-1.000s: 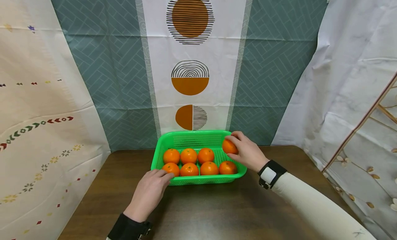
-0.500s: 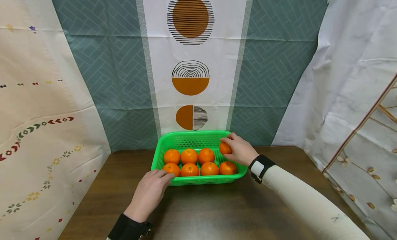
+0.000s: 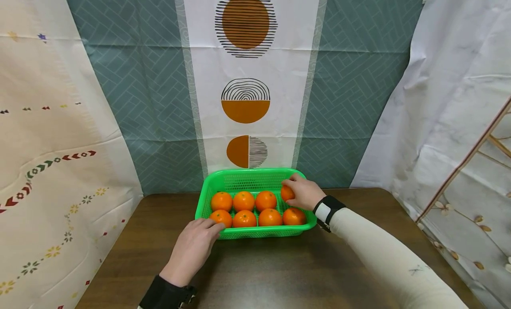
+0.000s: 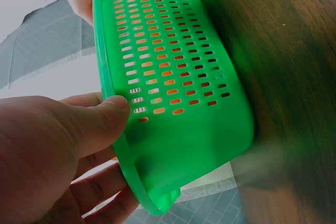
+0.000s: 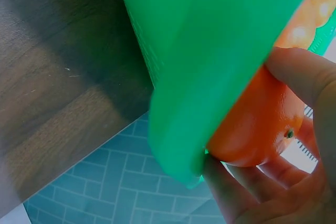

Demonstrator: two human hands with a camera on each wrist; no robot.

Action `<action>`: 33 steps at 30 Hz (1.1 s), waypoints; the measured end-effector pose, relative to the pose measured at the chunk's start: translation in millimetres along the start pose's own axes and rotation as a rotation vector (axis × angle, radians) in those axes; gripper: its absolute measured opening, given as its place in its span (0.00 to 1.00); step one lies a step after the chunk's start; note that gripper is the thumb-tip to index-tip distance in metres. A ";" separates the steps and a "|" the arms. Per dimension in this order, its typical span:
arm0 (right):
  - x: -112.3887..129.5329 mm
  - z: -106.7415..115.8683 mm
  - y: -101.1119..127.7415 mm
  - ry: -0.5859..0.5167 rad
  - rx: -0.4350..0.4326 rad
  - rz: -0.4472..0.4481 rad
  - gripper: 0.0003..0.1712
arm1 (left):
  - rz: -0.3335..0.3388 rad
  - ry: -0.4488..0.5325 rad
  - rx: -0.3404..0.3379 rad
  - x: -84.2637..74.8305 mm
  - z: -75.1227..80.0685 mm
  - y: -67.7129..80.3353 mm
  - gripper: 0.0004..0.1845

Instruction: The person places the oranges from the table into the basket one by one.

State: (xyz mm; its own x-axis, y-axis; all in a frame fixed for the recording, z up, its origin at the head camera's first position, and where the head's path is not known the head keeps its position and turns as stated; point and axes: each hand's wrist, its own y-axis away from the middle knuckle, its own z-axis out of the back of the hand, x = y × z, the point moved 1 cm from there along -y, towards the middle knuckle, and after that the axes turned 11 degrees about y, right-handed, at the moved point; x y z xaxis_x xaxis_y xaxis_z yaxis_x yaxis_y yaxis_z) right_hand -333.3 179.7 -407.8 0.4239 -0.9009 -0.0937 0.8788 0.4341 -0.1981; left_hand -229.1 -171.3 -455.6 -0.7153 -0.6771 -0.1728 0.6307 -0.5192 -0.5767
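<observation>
A green perforated basket (image 3: pixel 251 173) stands on the brown table (image 3: pixel 279 273) and holds several oranges in two rows. My right hand (image 3: pixel 292 185) grips one orange (image 3: pixel 286 194) low over the back right spot of the basket. In the right wrist view that orange (image 5: pixel 257 124) sits between my fingers (image 5: pixel 296 72), just behind the basket wall (image 5: pixel 210 51). My left hand (image 3: pixel 207 227) holds the basket's front left corner. In the left wrist view my thumb (image 4: pixel 105 114) presses on the rim (image 4: pixel 113 85) and my other fingers lie past the corner.
Patterned curtains hang right behind the basket and along both sides. A wooden frame (image 3: pixel 467 156) leans at the right. Bare tabletop stretches between the basket and me.
My right hand has carried its orange left and down, from above the basket's right rim into the back right corner. The left hand has stayed on the front left corner.
</observation>
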 end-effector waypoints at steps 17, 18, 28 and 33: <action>3.1 -12.0 -13.0 0.044 0.085 0.014 0.32 | 0.005 0.005 0.000 -0.1 0.0 -0.2 0.17; 3.1 -12.5 -13.6 0.046 0.087 0.014 0.32 | 0.006 0.004 0.002 0.0 0.2 -0.3 0.16; 2.5 -16.2 -15.0 0.031 0.108 0.024 0.34 | 0.012 0.004 0.011 1.0 0.2 0.9 0.16; 2.5 -16.9 -14.5 0.004 0.121 0.027 0.33 | 0.005 0.008 0.007 0.8 -0.1 1.4 0.16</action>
State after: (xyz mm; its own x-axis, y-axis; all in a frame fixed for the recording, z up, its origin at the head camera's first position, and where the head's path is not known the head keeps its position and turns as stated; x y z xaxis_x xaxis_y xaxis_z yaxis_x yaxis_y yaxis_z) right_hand -348.8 171.2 -421.6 0.4475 -0.8885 -0.1013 0.8871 0.4554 -0.0757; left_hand -228.8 -172.5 -456.7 -0.7143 -0.6757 -0.1823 0.6366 -0.5193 -0.5701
